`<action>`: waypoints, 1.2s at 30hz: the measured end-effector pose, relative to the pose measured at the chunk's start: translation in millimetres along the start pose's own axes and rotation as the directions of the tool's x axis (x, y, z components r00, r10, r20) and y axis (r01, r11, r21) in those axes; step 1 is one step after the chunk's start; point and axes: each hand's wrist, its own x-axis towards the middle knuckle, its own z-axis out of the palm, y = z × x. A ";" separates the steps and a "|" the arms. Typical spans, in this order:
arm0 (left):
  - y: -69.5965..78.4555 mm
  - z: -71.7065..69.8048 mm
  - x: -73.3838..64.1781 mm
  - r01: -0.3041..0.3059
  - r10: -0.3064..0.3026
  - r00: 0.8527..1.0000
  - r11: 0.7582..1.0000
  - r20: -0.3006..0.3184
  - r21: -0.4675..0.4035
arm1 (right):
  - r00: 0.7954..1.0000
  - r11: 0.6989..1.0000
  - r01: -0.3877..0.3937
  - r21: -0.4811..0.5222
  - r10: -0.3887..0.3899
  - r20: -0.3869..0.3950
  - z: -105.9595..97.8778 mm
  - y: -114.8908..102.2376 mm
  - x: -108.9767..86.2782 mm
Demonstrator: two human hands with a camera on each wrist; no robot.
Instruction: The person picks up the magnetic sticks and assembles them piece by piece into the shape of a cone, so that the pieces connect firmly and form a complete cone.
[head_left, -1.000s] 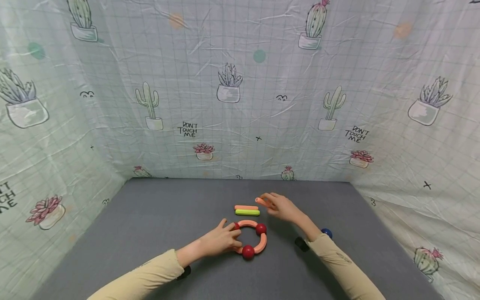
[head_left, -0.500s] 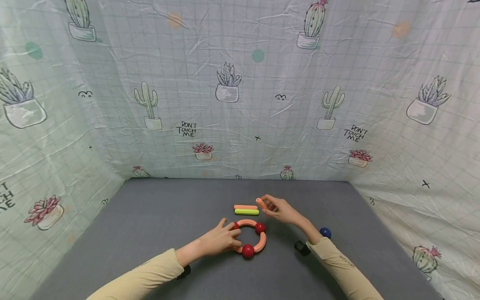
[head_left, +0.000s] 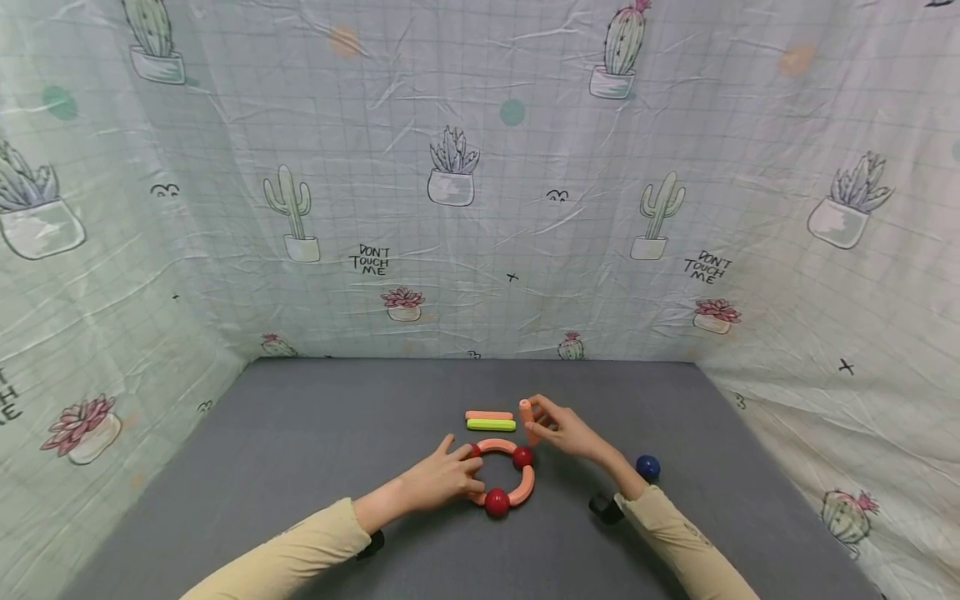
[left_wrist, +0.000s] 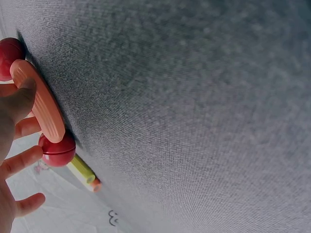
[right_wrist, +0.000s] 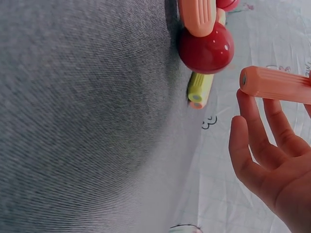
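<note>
A ring of curved orange magnetic rods [head_left: 527, 483] and red balls [head_left: 497, 502] lies on the grey table. At the ring's left side my left hand [head_left: 438, 482] holds one curved orange rod [left_wrist: 47, 111], thumb on its near face and fingers behind; the index finger reaches a red ball [left_wrist: 57, 151]. My right hand [head_left: 568, 431] pinches a straight orange magnetic rod [right_wrist: 277, 84] above the table, just beyond the ring's far right. That rod stands nearly upright in the head view, and a grey disc shows in its end.
Behind the ring, a yellow-green rod [head_left: 491, 425] and another straight orange rod [head_left: 488, 415] lie side by side. A blue ball [head_left: 648, 467] rests right of the right wrist. Cactus-print cloth [head_left: 450, 292] hangs around the table's back and sides.
The straight orange rod in my right hand has turned from lying aslant to nearly upright, and that hand has shifted slightly toward me. The left hand keeps its place on the ring.
</note>
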 end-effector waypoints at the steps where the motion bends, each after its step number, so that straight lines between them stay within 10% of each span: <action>1: 0.1 0.2 0.6 0.002 -0.002 1.000 1.000 0.003 0.001 | 1.000 1.000 -0.004 0.012 0.004 0.003 -1.6 -4.7 -2.1; 36: -4.2 9.4 17.0 0.021 -0.021 1.000 1.000 0.012 0.008 | 0.999 0.983 -0.017 0.183 0.026 -0.048 2.4 24.0 -18.7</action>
